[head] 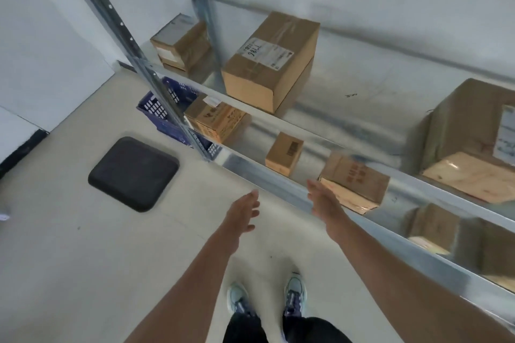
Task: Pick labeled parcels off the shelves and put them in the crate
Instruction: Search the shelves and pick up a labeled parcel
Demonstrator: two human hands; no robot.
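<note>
Head view: a metal rack (278, 186) runs along the wall, seen from above. The left hand (245, 211) reaches forward over the floor with its fingers straight and close together, thumb a little apart, holding nothing. The right hand (323, 198) reaches out the same way, fingers straight and pressed together, holding nothing. It is at the front edge of the lower shelf, just beside a flat box (354, 181) lying near that edge; whether it touches the edge cannot be told.

A small box (284, 153) stands left of the flat box on the same shelf. Further left is a printed box (217, 117) with a white label. Whether it stands on the shelf's left end or in the crate cannot be told.

The blue crate (156, 108) sits on the floor at the rack's left end, partly hidden behind the front upright (133, 44).

On the upper shelf a large labelled box (267, 64) stands near the left end, stacked boxes (181, 42) fill the left back corner, and a big box (473, 133) sits at the right.

A black mat (133, 172) lies on the floor left of the hands.
</note>
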